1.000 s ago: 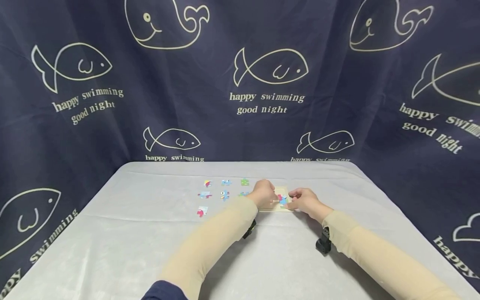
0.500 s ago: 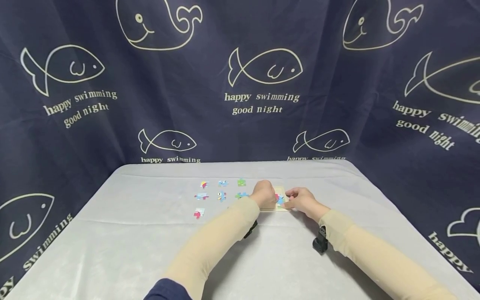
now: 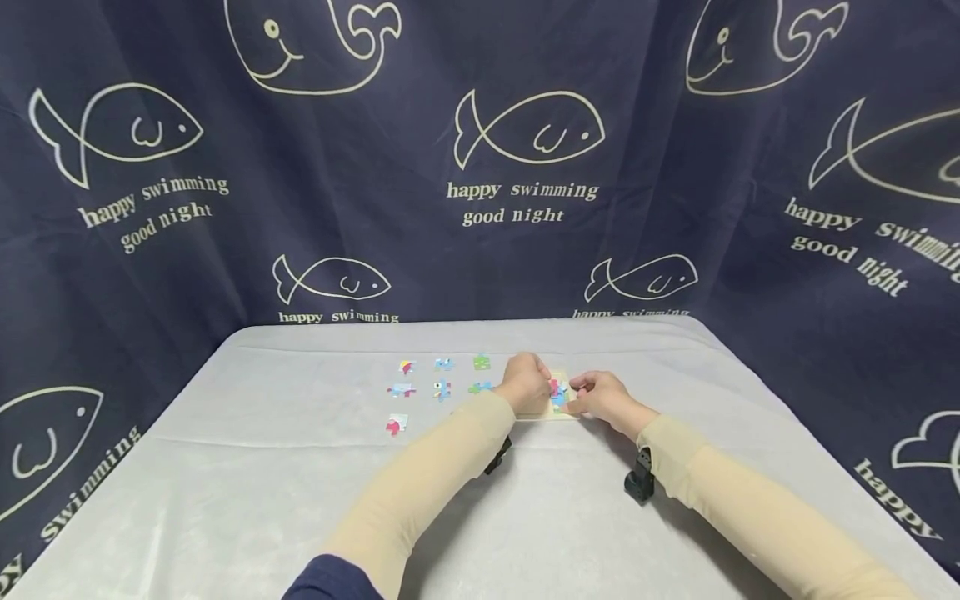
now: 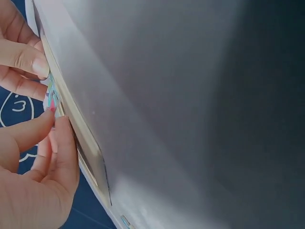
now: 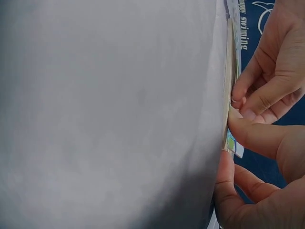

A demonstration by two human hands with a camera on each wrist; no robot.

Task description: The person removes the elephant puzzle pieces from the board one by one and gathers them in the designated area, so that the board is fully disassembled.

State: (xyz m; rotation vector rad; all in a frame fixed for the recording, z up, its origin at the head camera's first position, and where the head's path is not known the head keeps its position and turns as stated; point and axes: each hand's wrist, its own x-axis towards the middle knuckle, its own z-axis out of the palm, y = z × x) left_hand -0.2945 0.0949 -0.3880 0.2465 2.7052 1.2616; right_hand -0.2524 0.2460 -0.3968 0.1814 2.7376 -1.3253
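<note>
On the table's right half lies a shallow pale wooden puzzle tray [image 3: 534, 415], partly hidden by my hands. Red, blue and green jigsaw puzzle pieces [image 3: 558, 395] show at its right end. My left hand [image 3: 525, 382] reaches over the tray; in the left wrist view its thumb and forefinger pinch at a pink-red puzzle piece [image 4: 52, 103]. From the right side, my right hand [image 3: 606, 397] has its thumb and fingers around a green-blue puzzle piece [image 5: 232, 142] at the tray's end. The fingertips of both hands nearly meet, covering much of the pieces.
Several loose puzzle pieces lie in rows left of the tray, among them a green one [image 3: 482, 362], a blue one with an eye [image 3: 442, 389] and a pink one [image 3: 397, 424]. A dark fish-print curtain [image 3: 495, 267] hangs behind the grey-white tablecloth [image 3: 247, 467].
The camera view has shifted slightly. My left fingers have moved a little at the red piece, while my right hand stays at the tray's right end. The loose pieces lie as before.
</note>
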